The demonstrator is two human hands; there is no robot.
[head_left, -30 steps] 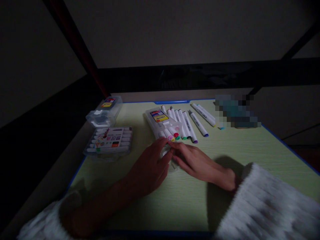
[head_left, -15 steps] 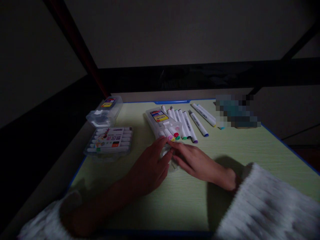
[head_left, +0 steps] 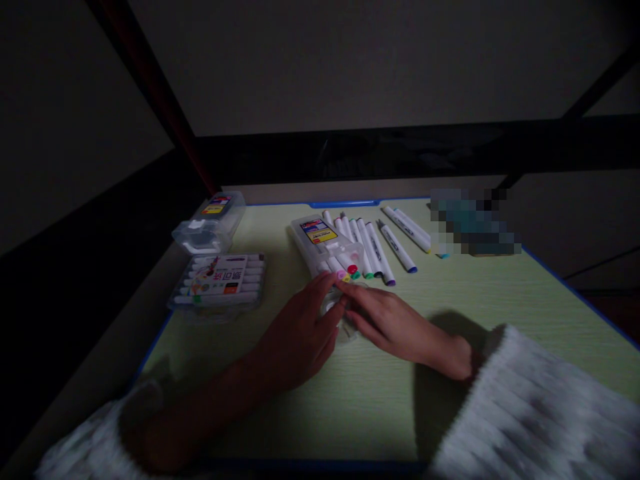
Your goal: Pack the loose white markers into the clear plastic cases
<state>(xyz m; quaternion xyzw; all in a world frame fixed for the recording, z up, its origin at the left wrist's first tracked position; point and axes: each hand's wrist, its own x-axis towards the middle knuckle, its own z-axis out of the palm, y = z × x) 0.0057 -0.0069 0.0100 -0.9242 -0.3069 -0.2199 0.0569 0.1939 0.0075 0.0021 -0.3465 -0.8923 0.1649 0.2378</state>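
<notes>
A clear plastic marker case [head_left: 303, 243] with a yellow, red and blue label lies mid-table, its near end open. Several white markers with coloured ends, one a red-ended marker [head_left: 352, 268], poke out of it towards me. Its clear end flap [head_left: 347, 331] lies partly under my fingers. My left hand [head_left: 300, 333] is closed at this end, index fingertip by the marker ends and thumb over the flap. Opposite it, my right hand [head_left: 395, 320] is closed too, its index fingertip meeting the left one. What lies right between the fingertips is hidden.
Loose white markers [head_left: 373, 250] lie right of the case, with more markers [head_left: 407, 227] farther right. At left stand a second clear case [head_left: 227, 223] and a flat case full of markers [head_left: 220, 283]. A pixelated object [head_left: 473, 227] sits at the table's [head_left: 500, 300] back right.
</notes>
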